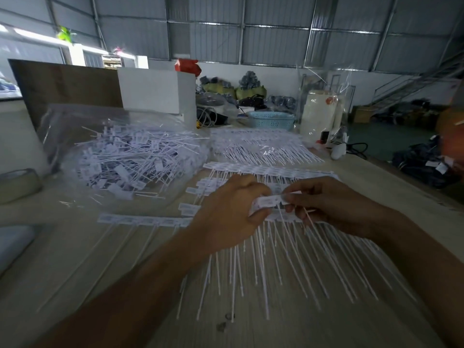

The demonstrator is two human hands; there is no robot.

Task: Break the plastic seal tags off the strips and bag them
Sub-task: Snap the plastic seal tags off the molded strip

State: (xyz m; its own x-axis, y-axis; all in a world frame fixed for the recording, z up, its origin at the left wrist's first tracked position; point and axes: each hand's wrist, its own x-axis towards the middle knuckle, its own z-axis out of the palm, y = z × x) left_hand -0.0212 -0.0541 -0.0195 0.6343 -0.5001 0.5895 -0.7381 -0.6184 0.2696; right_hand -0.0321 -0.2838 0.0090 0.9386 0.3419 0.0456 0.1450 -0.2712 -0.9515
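Over a spread of white seal-tag strips (271,172) on the wooden table, my left hand (226,214) grips a bundle of tags (266,201) by their label ends, their thin tails hanging toward me. My right hand (326,204) pinches the end tag of that same bundle, thumb and fingers curled on it. To the left lies an open clear plastic bag (75,126) with a big heap of loose single tags (130,159) inside. Another strip (140,219) lies flat left of my left hand.
A tape roll (17,184) sits at the left edge. Behind the bag stand a brown board (65,86) and a white box (155,91). A wrapped bundle of strips (263,146), a blue basket (271,120) and a white container (321,114) stand at the back. The table's right edge drops to the floor.
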